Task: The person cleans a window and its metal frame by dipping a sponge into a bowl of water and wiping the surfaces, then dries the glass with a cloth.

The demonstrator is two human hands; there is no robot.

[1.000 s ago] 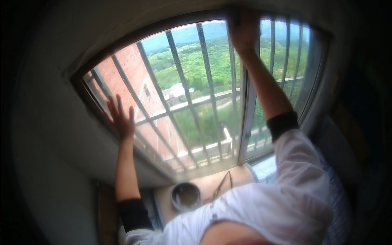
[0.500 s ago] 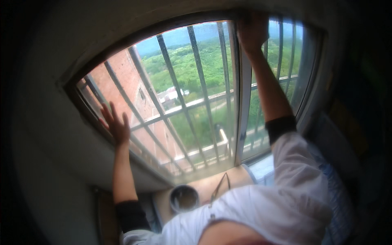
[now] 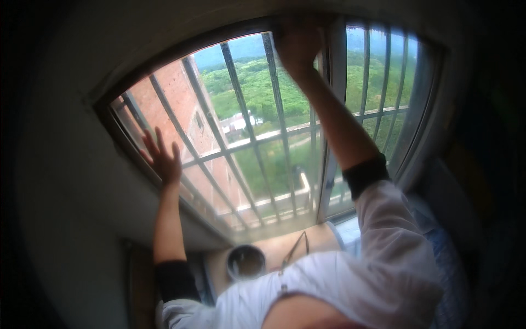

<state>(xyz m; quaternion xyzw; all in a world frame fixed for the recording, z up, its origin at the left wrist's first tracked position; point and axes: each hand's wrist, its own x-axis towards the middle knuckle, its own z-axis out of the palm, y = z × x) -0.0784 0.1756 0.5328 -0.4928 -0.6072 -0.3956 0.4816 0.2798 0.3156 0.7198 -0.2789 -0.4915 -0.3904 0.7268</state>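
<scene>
At the window [image 3: 257, 137], seen from just below it, a person stretches both arms up against a wide sliding pane backed by grey metal security bars [image 3: 241, 120]. To the left of the window's middle post, the left hand [image 3: 162, 159] lies flat on the glass near the lower left corner of the frame, fingers spread wide and palm pressed to the pane, apparently to brace it or push it sideways. Through the glass beyond that hand stands a red brick building [image 3: 181, 109], and further toward the post, green hillsides under a pale sky. At the top of the window, just left of the white middle post [image 3: 331, 137], the right hand [image 3: 298, 41] reaches high to the upper edge of the sash; it shows in dark silhouette against the light, so whether its fingers are curled over the frame or laid flat cannot be told. Both forearms wear dark sleeves [image 3: 366, 174] under a white shirt [image 3: 350, 279]. Below the window, beneath the sill, sits a round grey container [image 3: 245, 262] on a tan surface, and to the right of the post lies pale blue fabric [image 3: 438, 257].
</scene>
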